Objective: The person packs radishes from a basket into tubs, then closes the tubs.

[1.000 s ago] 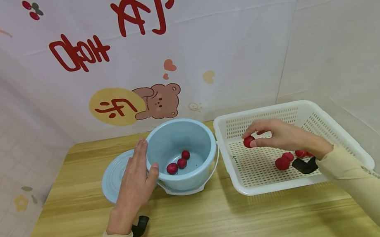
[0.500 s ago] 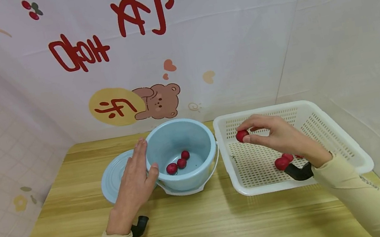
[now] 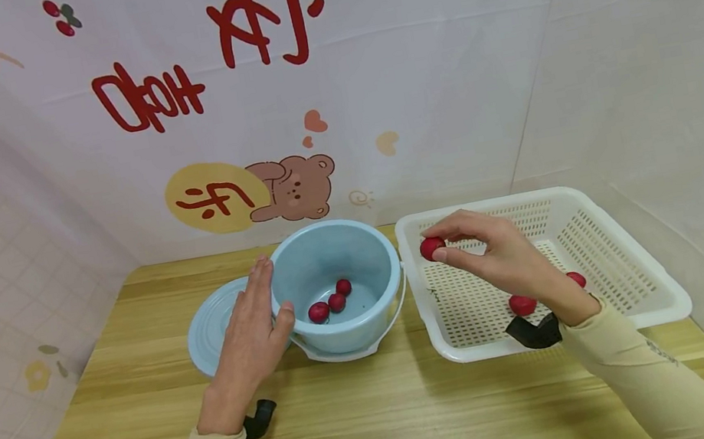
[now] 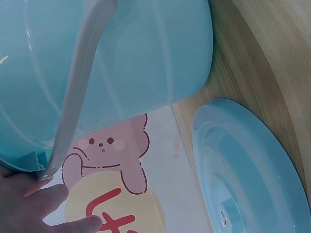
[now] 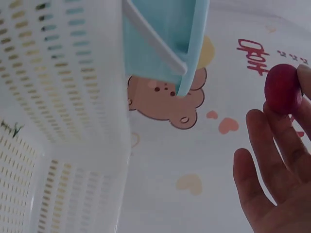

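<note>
Between thumb and fingertips, my right hand [image 3: 492,246] pinches a small round red radish [image 3: 432,248], raised over the left part of the white basket [image 3: 438,337]. The right wrist view shows the same radish [image 5: 283,90] up close, dark red and smooth. My left hand [image 3: 249,338] lies with straight fingers against the left side of the light blue bucket [image 3: 344,339]. Inside the bucket, 3 red radishes [image 3: 336,302] lie on the bottom. More radishes [image 3: 523,304] rest in the basket, partly hidden by my right wrist.
A light blue lid [image 3: 206,333] lies on the wooden table [image 3: 372,426], left of the bucket and partly under my left hand. The bucket's white handle [image 4: 80,73] hangs down. Behind the table stands a printed cloth wall [image 3: 441,80]. A green sprig [image 3: 434,294] lies in the basket.
My right hand has moved left and slightly up with the radish, from low in the basket to near its left rim. The left hand and the bucket have stayed in place.
</note>
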`<state>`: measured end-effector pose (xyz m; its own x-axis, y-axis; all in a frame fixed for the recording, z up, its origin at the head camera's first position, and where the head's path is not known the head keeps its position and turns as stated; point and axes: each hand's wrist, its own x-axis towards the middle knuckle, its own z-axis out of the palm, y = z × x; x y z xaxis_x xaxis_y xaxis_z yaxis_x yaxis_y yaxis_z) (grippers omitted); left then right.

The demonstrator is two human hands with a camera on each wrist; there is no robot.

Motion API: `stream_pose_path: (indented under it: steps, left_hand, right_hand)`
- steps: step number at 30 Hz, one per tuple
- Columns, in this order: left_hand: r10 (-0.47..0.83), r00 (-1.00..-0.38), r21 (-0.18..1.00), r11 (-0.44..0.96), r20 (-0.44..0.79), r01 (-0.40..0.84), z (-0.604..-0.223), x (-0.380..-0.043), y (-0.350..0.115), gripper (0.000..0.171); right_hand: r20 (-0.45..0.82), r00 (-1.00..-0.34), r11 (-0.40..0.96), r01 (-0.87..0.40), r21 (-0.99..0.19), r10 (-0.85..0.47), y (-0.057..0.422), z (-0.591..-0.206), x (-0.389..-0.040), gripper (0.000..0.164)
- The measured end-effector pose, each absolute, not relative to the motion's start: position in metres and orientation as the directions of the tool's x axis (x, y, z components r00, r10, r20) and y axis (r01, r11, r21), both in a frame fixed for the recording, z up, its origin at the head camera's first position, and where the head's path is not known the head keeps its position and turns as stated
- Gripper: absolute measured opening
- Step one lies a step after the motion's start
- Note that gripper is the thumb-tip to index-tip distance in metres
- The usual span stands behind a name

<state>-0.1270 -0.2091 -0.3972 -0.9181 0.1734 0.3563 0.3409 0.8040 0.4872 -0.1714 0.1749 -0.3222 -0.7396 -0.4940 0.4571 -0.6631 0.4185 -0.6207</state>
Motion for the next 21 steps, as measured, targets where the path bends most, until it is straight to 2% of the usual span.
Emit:
stream_pose_path:
  steps: [14, 21]
  left_hand:
    - [0.168, -0.92, 0.489, 0.806, 0.353, 0.334, -0.398, -0.127, -0.208, 0.071]
    - [0.168, -0.925, 0.492, 0.807, 0.342, 0.328, -0.398, -0.127, -0.208, 0.071]
  right_hand:
    - [0.475, -0.751, 0.333, -0.641, -0.692, -0.459, 0.147, -0.318, -0.159, 0.033]
    - [0.508, -0.738, 0.308, -0.658, -0.687, -0.444, 0.131, -0.321, -0.156, 0.03]
